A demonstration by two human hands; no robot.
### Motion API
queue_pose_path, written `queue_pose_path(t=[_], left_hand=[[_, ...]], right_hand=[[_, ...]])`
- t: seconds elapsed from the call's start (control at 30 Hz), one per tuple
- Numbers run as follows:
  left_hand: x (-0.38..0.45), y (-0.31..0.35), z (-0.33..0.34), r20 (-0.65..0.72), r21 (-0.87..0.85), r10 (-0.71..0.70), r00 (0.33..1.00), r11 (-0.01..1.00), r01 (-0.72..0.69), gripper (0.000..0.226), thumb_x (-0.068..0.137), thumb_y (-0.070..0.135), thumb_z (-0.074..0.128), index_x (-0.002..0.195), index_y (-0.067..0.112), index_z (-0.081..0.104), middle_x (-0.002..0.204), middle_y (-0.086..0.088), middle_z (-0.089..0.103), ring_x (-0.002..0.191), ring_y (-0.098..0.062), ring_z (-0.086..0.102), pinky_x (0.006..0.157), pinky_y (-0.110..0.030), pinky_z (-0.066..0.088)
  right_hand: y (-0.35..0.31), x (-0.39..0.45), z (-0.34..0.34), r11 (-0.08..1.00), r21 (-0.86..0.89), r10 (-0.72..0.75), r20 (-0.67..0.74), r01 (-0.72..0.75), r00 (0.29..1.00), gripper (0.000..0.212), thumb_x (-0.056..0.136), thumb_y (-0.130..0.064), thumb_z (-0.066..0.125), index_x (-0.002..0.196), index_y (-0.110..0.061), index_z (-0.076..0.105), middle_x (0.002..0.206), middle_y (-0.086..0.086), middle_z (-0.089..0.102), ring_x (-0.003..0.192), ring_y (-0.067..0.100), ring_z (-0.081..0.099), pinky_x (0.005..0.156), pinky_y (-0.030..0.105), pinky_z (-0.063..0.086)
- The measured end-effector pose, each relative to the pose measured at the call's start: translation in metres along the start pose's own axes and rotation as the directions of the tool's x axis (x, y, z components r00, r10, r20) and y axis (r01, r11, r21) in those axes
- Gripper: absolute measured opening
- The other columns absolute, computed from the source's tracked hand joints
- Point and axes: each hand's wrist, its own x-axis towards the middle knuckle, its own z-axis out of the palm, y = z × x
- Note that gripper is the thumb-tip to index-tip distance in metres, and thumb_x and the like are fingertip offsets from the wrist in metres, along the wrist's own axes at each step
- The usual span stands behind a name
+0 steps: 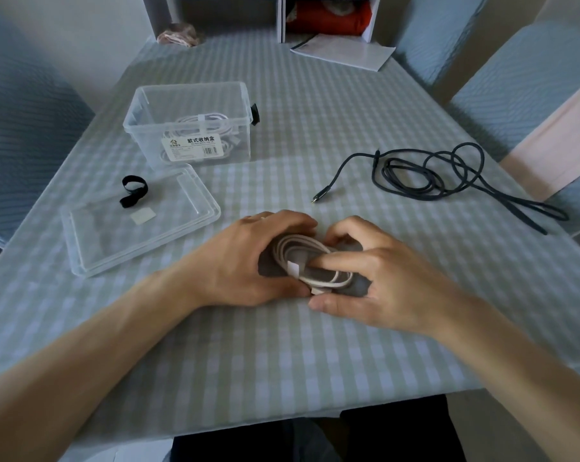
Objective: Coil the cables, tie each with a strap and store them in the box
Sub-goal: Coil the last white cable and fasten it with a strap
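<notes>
1. Here, both hands at work on a coiled white cable (pixel 310 258) low over the checked table (pixel 315 361): left hand (pixel 248 258) curled round the left side of the coil, likely to stop the loops springing apart.
2. Right hand (pixel 378 278) pinching the coil's near edge, index finger laid across the loops beside a white strap (pixel 294 269), apparently closing or pressing it down.
3. Clear box (pixel 188 125) standing open behind, another strapped white coil inside; clear lid (pixel 138 221) lying flat in front of it, kept off for storing.
4. Black strap (pixel 133 191) resting on that lid, presumably set aside for the dark cable (pixel 448 175), sprawled loose and uncoiled on the right.
5. Hard to tell whether the white strap is fully fastened: its ends hidden under fingers.
6. Small black piece at the box's right end too small to identify.
</notes>
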Motion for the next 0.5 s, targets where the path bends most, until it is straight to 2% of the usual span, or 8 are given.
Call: queue_pose_path(t=[0.1,0.23,0.37,0.5], left_hand=[[0.0,0.001,0.0,0.001,0.006,-0.005,1.0,1.0,0.005,0.078,0.07,0.064,0.068,0.132,0.018,0.055,0.118,0.013,0.066,0.108,-0.004,0.061,0.092,-0.023,0.047],[-0.002,0.001,0.001,-0.007,-0.01,0.021,1.0,1.0,-0.021,0.069,0.072,0.058,0.07,0.127,0.018,0.061,0.114,0.011,0.068,0.105,-0.004,0.061,0.09,-0.021,0.047],[-0.004,-0.002,0.0,-0.02,-0.036,0.052,0.998,0.998,-0.053,0.061,0.076,0.051,0.073,0.127,0.018,0.063,0.125,0.007,0.066,0.112,-0.003,0.062,0.094,-0.025,0.049],[-0.014,-0.003,-0.004,-0.076,-0.076,0.034,0.996,0.996,-0.04,0.055,0.08,0.049,0.071,0.124,0.016,0.066,0.133,0.004,0.063,0.12,-0.002,0.06,0.097,-0.028,0.051]], right_hand=[[0.002,0.002,-0.003,1.0,-0.012,-0.016,-0.017,0.016,1.0,0.048,0.082,-0.07,0.057,0.105,-0.031,0.073,0.112,-0.013,0.046,0.097,-0.002,0.046,0.076,0.027,0.052],[0.004,0.004,-0.001,0.995,-0.085,-0.063,-0.026,0.061,0.998,0.045,0.085,-0.067,0.056,0.099,-0.028,0.074,0.109,-0.012,0.05,0.097,0.004,0.049,0.072,0.028,0.052],[0.004,0.003,0.003,0.985,-0.141,-0.106,-0.047,0.099,0.993,0.046,0.09,-0.06,0.052,0.103,-0.023,0.077,0.118,-0.002,0.058,0.101,0.012,0.057,0.074,0.03,0.055],[0.005,0.003,0.003,0.971,-0.197,-0.147,-0.034,0.137,0.989,0.046,0.094,-0.055,0.047,0.099,-0.019,0.077,0.117,0.003,0.059,0.097,0.013,0.057,0.071,0.029,0.055]])
